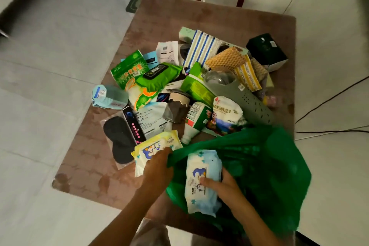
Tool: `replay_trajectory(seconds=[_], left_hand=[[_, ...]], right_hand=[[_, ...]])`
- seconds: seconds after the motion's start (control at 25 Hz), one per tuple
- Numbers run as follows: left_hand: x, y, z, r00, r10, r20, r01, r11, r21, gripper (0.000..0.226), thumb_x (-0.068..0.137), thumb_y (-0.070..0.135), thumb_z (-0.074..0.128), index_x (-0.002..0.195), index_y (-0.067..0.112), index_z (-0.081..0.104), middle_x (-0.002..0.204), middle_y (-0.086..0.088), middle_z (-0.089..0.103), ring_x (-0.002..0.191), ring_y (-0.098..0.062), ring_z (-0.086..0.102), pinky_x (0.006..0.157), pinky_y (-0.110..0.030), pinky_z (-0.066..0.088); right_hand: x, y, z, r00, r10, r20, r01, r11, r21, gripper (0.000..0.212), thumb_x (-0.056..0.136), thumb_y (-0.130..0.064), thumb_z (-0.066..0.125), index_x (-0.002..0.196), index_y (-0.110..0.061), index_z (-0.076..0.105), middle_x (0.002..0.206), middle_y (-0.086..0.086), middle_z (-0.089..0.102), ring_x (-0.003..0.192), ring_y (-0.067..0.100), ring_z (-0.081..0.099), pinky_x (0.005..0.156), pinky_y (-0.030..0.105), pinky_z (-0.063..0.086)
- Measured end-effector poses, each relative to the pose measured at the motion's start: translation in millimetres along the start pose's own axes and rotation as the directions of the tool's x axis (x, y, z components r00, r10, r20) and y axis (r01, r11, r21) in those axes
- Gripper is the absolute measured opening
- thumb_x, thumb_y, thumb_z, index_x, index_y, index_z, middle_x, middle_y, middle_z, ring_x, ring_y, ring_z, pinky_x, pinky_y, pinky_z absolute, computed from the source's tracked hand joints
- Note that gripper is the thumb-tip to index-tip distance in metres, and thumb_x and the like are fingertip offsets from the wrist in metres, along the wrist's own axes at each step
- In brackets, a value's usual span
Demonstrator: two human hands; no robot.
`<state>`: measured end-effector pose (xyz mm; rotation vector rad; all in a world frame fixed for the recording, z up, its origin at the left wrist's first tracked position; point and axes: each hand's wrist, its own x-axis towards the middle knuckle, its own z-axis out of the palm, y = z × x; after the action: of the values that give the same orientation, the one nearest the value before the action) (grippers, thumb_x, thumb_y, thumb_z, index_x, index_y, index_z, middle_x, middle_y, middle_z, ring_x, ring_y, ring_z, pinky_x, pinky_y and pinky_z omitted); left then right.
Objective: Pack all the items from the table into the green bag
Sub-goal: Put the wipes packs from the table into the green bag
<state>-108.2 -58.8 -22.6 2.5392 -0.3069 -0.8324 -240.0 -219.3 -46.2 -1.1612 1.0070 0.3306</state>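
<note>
I have my right hand (pixel 223 183) wrapped around a blue-and-white wipes pack (pixel 201 181), thumb pressed on its face, holding it in the mouth of the green bag (pixel 265 166) at the near right corner of the table (pixel 159 22). The pack carries cartoon penguins and small print that I cannot read. My left hand (pixel 157 168) pinches the bag's rim, fingers closed on the fabric, just beside a yellow wipes pack (pixel 153 147) with a similar cartoon. The rest of the pile lies beyond: a green box (pixel 129 70) with Chinese lettering too blurred to make out, a white salt bag (pixel 227 115) with large Chinese characters, a grey clog (pixel 245 98) with a small price sticker, a black eye mask (pixel 119 142) in clear wrap, and a dark box (pixel 265 50).
</note>
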Motion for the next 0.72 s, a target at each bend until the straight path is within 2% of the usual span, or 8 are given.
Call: replay_trajectory(seconds=[0.12, 0.24, 0.32, 0.44, 0.52, 0.6, 0.64, 0.72], left_hand=[[3, -6, -10, 0.997, 0.059, -0.04, -0.067, 0.966, -0.25, 0.033, 0.072, 0.006, 0.068, 0.101, 0.021, 0.064, 0.094, -0.001, 0.071, 0.077, -0.016, 0.066, 0.073, -0.031, 0.057], [0, -14, -26, 0.977, 0.205, 0.061, -0.179, 0.939, -0.293, 0.041, 0.068, 0.009, 0.072, 0.106, 0.024, 0.066, 0.101, 0.004, 0.069, 0.086, -0.012, 0.065, 0.08, -0.032, 0.056], [-7, -20, -40, 0.958, 0.253, 0.133, -0.203, 0.93, -0.308, 0.044, 0.07, 0.007, 0.071, 0.107, 0.029, 0.066, 0.104, 0.004, 0.068, 0.086, -0.014, 0.066, 0.079, -0.036, 0.057], [-16, -15, -56, 0.873, 0.315, 0.372, -0.072, 0.838, -0.541, 0.05, 0.077, -0.004, 0.067, 0.115, 0.028, 0.063, 0.108, 0.01, 0.063, 0.087, -0.022, 0.069, 0.071, -0.036, 0.06], [-8, -18, -59, 0.845, 0.395, 0.359, -0.035, 0.713, -0.701, 0.051, 0.08, 0.007, 0.072, 0.124, 0.028, 0.058, 0.119, 0.007, 0.06, 0.1, -0.019, 0.067, 0.077, -0.035, 0.059], [18, -37, -52, 0.931, 0.32, 0.176, -0.188, 0.833, -0.52, 0.058, 0.077, 0.038, 0.072, 0.13, 0.032, 0.049, 0.13, 0.001, 0.055, 0.113, -0.025, 0.058, 0.089, -0.039, 0.052], [34, -49, -46, 0.951, 0.287, 0.118, -0.259, 0.943, -0.209, 0.071, 0.073, 0.049, 0.069, 0.136, 0.032, 0.04, 0.138, -0.003, 0.047, 0.122, -0.03, 0.049, 0.096, -0.044, 0.046], [52, -67, -29, 0.962, 0.24, 0.129, -0.27, 0.896, 0.353, 0.096, 0.072, 0.058, 0.066, 0.148, 0.031, 0.014, 0.152, -0.012, 0.024, 0.134, -0.036, 0.03, 0.107, -0.054, 0.031]], right_hand=[[22, 14, 34, 0.986, -0.159, -0.052, 0.154, 0.984, -0.089, 0.067, 0.075, -0.015, 0.08, 0.132, -0.025, 0.046, 0.122, -0.001, 0.061, 0.105, 0.016, 0.063, 0.086, 0.038, 0.057], [25, 28, 45, 0.908, -0.32, -0.269, 0.316, 0.947, -0.061, 0.048, 0.079, -0.013, 0.076, 0.118, -0.021, 0.048, 0.113, -0.001, 0.061, 0.098, 0.011, 0.064, 0.072, 0.019, 0.055], [27, 37, 50, 0.814, -0.388, -0.433, 0.409, 0.911, -0.05, 0.036, 0.081, -0.021, 0.075, 0.107, -0.02, 0.05, 0.106, 0.003, 0.062, 0.095, 0.016, 0.063, 0.072, 0.022, 0.053], [37, 44, 70, 0.708, -0.471, -0.527, 0.393, 0.882, -0.26, 0.018, 0.087, -0.025, 0.063, 0.1, -0.019, 0.052, 0.102, 0.009, 0.057, 0.094, 0.024, 0.057, 0.081, 0.033, 0.045], [37, 39, 78, 0.657, -0.535, -0.532, 0.314, 0.835, -0.453, 0.018, 0.089, -0.025, 0.056, 0.099, -0.009, 0.054, 0.104, 0.013, 0.053, 0.098, 0.032, 0.054, 0.082, 0.034, 0.04], [26, 40, 70, 0.657, -0.638, -0.401, 0.288, 0.704, -0.649, 0.043, 0.085, -0.046, 0.052, 0.108, -0.009, 0.056, 0.113, 0.013, 0.053, 0.106, 0.03, 0.052, 0.087, 0.036, 0.043], [18, 48, 65, 0.671, -0.688, -0.275, 0.293, 0.587, -0.754, 0.053, 0.083, -0.052, 0.053, 0.118, -0.012, 0.055, 0.123, 0.011, 0.053, 0.112, 0.027, 0.05, 0.093, 0.038, 0.044], [3, 64, 62, 0.723, -0.687, -0.073, 0.249, 0.359, -0.9, 0.064, 0.081, -0.053, 0.063, 0.133, -0.022, 0.044, 0.137, 0.008, 0.048, 0.12, 0.028, 0.048, 0.098, 0.041, 0.047]])
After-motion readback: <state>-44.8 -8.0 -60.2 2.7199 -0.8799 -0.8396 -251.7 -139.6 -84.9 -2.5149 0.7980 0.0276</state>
